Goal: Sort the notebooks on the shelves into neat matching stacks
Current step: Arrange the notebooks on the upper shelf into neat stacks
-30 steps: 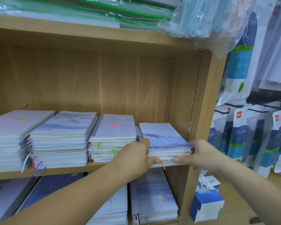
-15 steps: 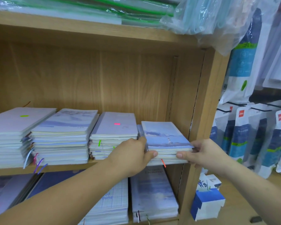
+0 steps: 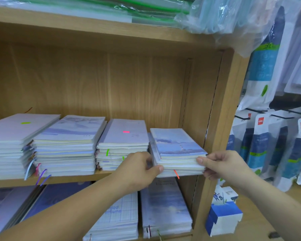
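Observation:
A short stack of blue sky-cover notebooks (image 3: 175, 145) lies at the right end of the middle wooden shelf (image 3: 68, 178), overhanging its front edge. My left hand (image 3: 139, 169) grips the stack's front left corner, thumb on the front edge. My right hand (image 3: 221, 164) pinches the front right corner, thumb on the page edges. To the left stand three taller stacks: a pale one with a pink tag (image 3: 123, 136), a lavender landscape one (image 3: 71, 131) and a white one with a green tag (image 3: 16, 129).
The shelf's right upright (image 3: 221, 119) stands just beside the held stack. More notebooks (image 3: 165, 211) lie on the shelf below. Plastic-wrapped folders (image 3: 111, 7) sit on the top shelf. Hanging packaged goods (image 3: 261, 141) and a blue-white box (image 3: 222, 216) are to the right.
Both hands keep their hold on the right-hand stack. My left thumb has slid onto the front edge, and the stack sits slightly further forward and squarer.

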Motion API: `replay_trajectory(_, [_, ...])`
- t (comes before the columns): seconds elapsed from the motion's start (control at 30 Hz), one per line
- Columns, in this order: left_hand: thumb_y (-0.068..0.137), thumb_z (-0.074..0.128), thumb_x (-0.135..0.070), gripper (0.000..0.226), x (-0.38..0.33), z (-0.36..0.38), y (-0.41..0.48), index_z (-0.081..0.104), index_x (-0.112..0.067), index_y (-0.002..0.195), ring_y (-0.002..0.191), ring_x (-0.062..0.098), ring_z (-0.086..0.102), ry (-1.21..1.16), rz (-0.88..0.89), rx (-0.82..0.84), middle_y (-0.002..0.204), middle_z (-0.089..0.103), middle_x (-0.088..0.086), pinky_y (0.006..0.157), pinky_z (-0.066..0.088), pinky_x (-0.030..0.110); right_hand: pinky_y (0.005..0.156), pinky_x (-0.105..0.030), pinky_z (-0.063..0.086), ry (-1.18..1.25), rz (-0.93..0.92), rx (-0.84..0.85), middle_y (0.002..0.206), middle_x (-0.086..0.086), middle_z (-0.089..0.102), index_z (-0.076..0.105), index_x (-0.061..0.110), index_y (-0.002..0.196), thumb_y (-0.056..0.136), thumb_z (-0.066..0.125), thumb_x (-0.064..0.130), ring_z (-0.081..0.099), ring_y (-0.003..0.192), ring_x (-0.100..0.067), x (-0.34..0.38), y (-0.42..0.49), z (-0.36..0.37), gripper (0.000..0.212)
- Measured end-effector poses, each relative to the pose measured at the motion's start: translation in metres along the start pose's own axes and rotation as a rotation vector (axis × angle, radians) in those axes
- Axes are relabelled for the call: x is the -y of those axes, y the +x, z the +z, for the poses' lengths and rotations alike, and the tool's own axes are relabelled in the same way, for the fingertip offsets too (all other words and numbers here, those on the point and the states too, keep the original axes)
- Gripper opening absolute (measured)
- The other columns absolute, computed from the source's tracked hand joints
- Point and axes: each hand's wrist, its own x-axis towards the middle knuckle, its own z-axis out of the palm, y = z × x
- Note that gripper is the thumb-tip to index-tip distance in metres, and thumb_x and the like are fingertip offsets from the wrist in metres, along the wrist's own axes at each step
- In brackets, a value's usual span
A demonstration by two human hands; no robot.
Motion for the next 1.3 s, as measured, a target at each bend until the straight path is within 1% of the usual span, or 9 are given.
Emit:
replay_trajectory(0.2, [0.094,0.067,-0.042,0.041,-0.007,0.001,0.002,0.044,-0.025,0.064,0.054,0.006,0.044,0.049,0.073,-0.051,0.055,0.046,-0.010,0.050,0.029,0.020,0.046,-0.015,0.045,-0.102,-0.072,0.089,0.075,0.001,0.069,0.075,0.022,0.094,0.081,0.085,0.035,0.064,0.064,-0.013,0.005,-0.006,0.008,0.021])
replay_trajectory(0.33, [0.096,0.066,-0.041,0.036,-0.005,0.003,0.005,0.050,-0.020,0.071,0.066,0.017,0.065,0.043,0.080,-0.027,0.065,0.055,-0.005,0.063,0.051,0.034,0.061,-0.013,0.050,-0.258,-0.172,0.059,0.080,0.016,0.077,0.077,0.025,0.088,0.077,0.088,0.035,0.071,0.074,-0.001,0.000,-0.006,0.012,0.018])
replay_trajectory(0.57, [0.095,0.065,-0.046,0.038,-0.010,-0.002,0.003,0.051,-0.021,0.070,0.068,0.019,0.065,0.131,0.091,0.015,0.066,0.060,-0.003,0.064,0.050,0.035,0.052,-0.032,0.037,-0.271,-0.182,-0.051,0.061,-0.001,0.066,0.078,0.022,0.072,0.075,0.086,0.048,0.049,0.053,-0.015,-0.013,-0.006,0.011,0.028])
replay_trajectory(0.63, [0.092,0.066,-0.053,0.039,-0.016,-0.010,0.002,0.049,-0.023,0.072,0.070,0.015,0.058,0.204,0.100,0.018,0.068,0.056,-0.007,0.057,0.038,0.030,0.057,-0.033,0.049,-0.291,-0.176,-0.036,0.069,0.007,0.073,0.078,0.027,0.079,0.075,0.086,0.048,0.062,0.059,-0.016,-0.010,-0.005,0.009,0.023])
replay_trajectory(0.83, [0.101,0.045,-0.060,0.045,-0.033,-0.014,0.004,0.044,-0.017,0.115,0.104,0.032,0.062,0.431,0.118,0.059,0.106,0.064,0.008,0.077,0.048,0.039,0.044,-0.012,0.037,-0.384,-0.097,0.091,0.069,0.011,0.063,0.068,0.023,0.096,0.081,0.078,0.056,0.056,0.052,0.004,0.007,0.001,0.007,0.037])
replay_trajectory(0.97, [0.106,0.039,-0.054,0.040,-0.040,-0.012,0.005,0.045,-0.016,0.115,0.105,0.037,0.060,0.502,0.123,0.051,0.112,0.064,0.017,0.072,0.037,0.036,0.045,-0.013,0.037,-0.618,-0.150,0.069,0.072,0.006,0.061,0.062,0.027,0.089,0.085,0.068,0.064,0.058,0.063,-0.008,0.010,0.005,0.008,0.038])
replay_trajectory(1.1, [0.099,0.044,-0.064,0.045,-0.033,-0.013,-0.001,0.053,-0.020,0.103,0.098,0.031,0.063,0.505,0.163,0.019,0.103,0.067,0.010,0.070,0.042,0.035,0.047,-0.011,0.041,-0.434,-0.135,0.086,0.064,0.014,0.068,0.073,0.030,0.097,0.080,0.080,0.054,0.059,0.055,0.001,0.003,0.002,0.005,0.030])
replay_trajectory(1.2, [0.092,0.058,-0.064,0.043,-0.018,-0.005,-0.007,0.042,-0.028,0.076,0.083,0.024,0.059,0.361,0.112,0.061,0.081,0.060,-0.003,0.064,0.037,0.032,0.063,-0.029,0.060,-0.303,-0.099,0.122,0.071,0.018,0.074,0.076,0.026,0.099,0.078,0.087,0.039,0.065,0.061,0.000,-0.001,0.000,0.008,0.027])
replay_trajectory(1.3, [0.089,0.069,-0.057,0.040,-0.008,0.007,-0.012,0.045,-0.027,0.075,0.073,0.016,0.054,0.201,0.087,-0.017,0.072,0.056,-0.008,0.059,0.034,0.031,0.077,-0.043,0.062,-0.263,-0.085,0.102,0.081,0.013,0.077,0.077,0.026,0.098,0.077,0.088,0.035,0.072,0.075,-0.011,-0.007,0.003,0.009,0.025])
